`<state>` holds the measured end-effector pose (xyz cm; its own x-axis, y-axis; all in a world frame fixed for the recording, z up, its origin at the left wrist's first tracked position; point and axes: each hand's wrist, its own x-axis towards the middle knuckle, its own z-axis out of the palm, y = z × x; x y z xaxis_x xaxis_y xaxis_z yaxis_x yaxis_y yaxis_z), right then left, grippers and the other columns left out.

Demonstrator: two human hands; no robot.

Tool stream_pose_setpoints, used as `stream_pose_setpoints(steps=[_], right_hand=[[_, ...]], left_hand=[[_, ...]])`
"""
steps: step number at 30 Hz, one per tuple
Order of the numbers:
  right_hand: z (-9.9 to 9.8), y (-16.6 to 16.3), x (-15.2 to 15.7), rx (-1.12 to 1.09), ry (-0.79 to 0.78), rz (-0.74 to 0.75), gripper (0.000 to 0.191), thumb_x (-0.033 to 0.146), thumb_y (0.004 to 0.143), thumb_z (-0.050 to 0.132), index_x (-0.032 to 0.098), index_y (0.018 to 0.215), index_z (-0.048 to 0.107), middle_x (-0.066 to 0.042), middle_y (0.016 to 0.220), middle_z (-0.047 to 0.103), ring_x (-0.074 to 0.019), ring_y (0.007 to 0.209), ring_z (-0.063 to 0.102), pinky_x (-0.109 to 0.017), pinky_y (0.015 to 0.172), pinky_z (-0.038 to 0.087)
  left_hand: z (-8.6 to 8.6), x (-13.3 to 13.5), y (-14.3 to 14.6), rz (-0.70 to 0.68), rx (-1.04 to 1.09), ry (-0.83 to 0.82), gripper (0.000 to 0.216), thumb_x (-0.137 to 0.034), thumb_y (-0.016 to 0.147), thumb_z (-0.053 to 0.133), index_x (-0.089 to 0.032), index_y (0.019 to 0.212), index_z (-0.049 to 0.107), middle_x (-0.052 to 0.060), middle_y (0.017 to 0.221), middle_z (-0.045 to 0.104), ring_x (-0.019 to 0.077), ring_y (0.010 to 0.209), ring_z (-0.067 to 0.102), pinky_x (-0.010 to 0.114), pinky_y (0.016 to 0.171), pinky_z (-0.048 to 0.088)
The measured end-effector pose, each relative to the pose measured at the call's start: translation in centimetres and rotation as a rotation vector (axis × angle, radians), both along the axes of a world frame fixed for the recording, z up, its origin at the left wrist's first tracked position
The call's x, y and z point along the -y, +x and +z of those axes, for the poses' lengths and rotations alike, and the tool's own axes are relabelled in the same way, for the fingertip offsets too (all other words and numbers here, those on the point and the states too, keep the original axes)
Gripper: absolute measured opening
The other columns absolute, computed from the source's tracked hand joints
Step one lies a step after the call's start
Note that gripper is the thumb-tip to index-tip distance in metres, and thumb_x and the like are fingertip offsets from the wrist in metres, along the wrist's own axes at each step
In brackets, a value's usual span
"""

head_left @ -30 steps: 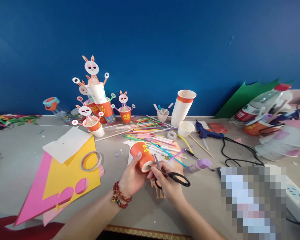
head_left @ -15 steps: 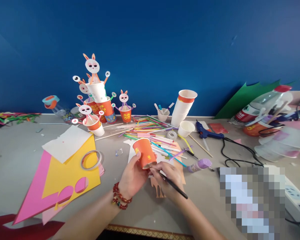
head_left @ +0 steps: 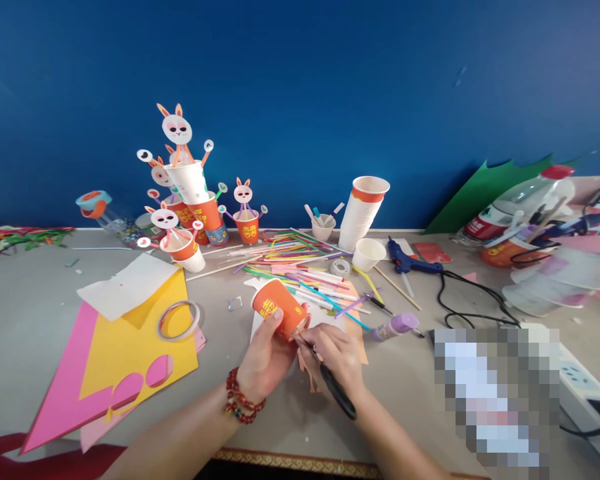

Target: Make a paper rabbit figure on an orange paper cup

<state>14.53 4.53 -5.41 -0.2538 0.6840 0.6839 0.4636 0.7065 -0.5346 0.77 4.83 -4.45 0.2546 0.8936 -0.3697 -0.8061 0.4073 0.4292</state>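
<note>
My left hand (head_left: 269,357), with a red bead bracelet at the wrist, is closed round an orange paper cup (head_left: 280,308) with yellow characters. The cup is tilted, its lower right end towards my right hand. My right hand (head_left: 337,353) grips black-handled scissors (head_left: 337,392), seen partly edge-on. Their tip meets the cup's lower end; how far it reaches in is hidden. Beneath my hands lie white and peach paper pieces (head_left: 356,330), partly covered. Just beyond the cup is a spread of coloured straws and pens (head_left: 300,257).
Rabbit figures on paper cups (head_left: 185,247) stand at the back left. Coloured paper (head_left: 140,333) and a tape roll (head_left: 161,327) lie left. A cup stack (head_left: 363,217), glue gun (head_left: 413,261), glue stick (head_left: 397,327) and power strip (head_left: 575,380) are right.
The cup has shifted left and tilted further over in my left hand. The scissors have turned, so their black handle looks broader and points more steeply towards me.
</note>
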Motion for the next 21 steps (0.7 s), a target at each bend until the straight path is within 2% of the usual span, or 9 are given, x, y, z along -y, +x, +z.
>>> stream_pose_setpoints(steps=[3,5,7,11,14,16,18,21], right_hand=[[-0.1,0.4,-0.3,0.114,0.079,0.014,0.018,0.015,0.094,0.049,0.019,0.085,0.064,-0.005,0.069,0.069,-0.0184,0.061,0.06,-0.03,0.058,0.046],[-0.1,0.4,-0.3,0.08,0.037,0.024,0.018,0.017,0.094,0.049,0.021,0.084,0.063,-0.005,0.07,0.069,-0.0185,0.062,0.06,-0.03,0.06,0.046],[-0.1,0.1,0.0,-0.049,-0.079,0.032,0.016,0.021,0.094,0.051,0.022,0.082,0.062,-0.004,0.07,0.068,-0.0179,0.061,0.061,-0.03,0.06,0.048],[0.1,-1.0,0.9,-0.441,-0.513,0.021,0.021,0.032,0.094,0.054,0.022,0.077,0.06,0.0,0.065,0.065,-0.0146,0.056,0.059,-0.025,0.052,0.047],[0.1,-1.7,1.5,-0.683,-0.744,0.015,0.028,0.041,0.091,0.059,0.021,0.071,0.057,0.001,0.059,0.062,-0.0119,0.047,0.053,-0.023,0.044,0.042],[0.1,-2.0,1.7,-0.789,-0.812,0.026,0.031,0.044,0.089,0.062,0.021,0.068,0.054,0.002,0.057,0.06,-0.011,0.046,0.05,-0.022,0.042,0.04],[0.0,-2.0,1.8,-0.852,-0.847,0.054,0.032,0.043,0.09,0.06,0.021,0.068,0.054,0.002,0.055,0.059,-0.0101,0.044,0.047,-0.021,0.04,0.038],[0.0,-1.5,1.6,-0.758,-0.79,0.072,0.028,0.039,0.093,0.056,0.021,0.072,0.057,0.001,0.057,0.06,-0.0109,0.046,0.05,-0.022,0.043,0.042]], left_hand=[[0.1,0.0,-0.1,-0.057,0.028,-0.027,0.04,-0.035,0.082,0.068,-0.008,0.111,0.064,0.014,0.109,0.069,0.0235,0.099,0.065,0.033,0.093,0.047],[0.2,0.1,0.0,-0.076,0.037,-0.012,0.042,-0.037,0.083,0.067,-0.008,0.112,0.064,0.014,0.109,0.069,0.0244,0.102,0.064,0.034,0.093,0.047],[0.4,0.1,0.1,-0.081,0.038,0.022,0.041,-0.037,0.082,0.067,-0.009,0.113,0.064,0.013,0.109,0.069,0.0244,0.101,0.064,0.033,0.089,0.048],[0.4,0.2,0.2,-0.076,0.063,0.1,0.039,-0.036,0.081,0.068,-0.011,0.111,0.065,0.011,0.109,0.069,0.0186,0.085,0.063,0.027,0.071,0.048],[0.1,0.2,0.1,-0.085,0.059,0.176,0.044,-0.039,0.079,0.069,-0.011,0.113,0.064,0.012,0.109,0.068,0.0169,0.073,0.061,0.029,0.068,0.047],[-0.2,0.1,0.0,-0.107,0.05,0.213,0.05,-0.04,0.077,0.071,-0.013,0.118,0.062,0.012,0.11,0.068,0.0183,0.072,0.062,0.031,0.069,0.047],[-0.5,-0.1,-0.2,-0.127,0.059,0.234,0.057,-0.04,0.074,0.073,-0.014,0.123,0.059,0.012,0.111,0.067,0.0214,0.08,0.064,0.031,0.071,0.047],[-0.8,-0.3,-0.5,-0.156,0.089,0.242,0.065,-0.037,0.072,0.075,-0.017,0.13,0.054,0.011,0.118,0.066,0.0245,0.094,0.064,0.031,0.075,0.048]])
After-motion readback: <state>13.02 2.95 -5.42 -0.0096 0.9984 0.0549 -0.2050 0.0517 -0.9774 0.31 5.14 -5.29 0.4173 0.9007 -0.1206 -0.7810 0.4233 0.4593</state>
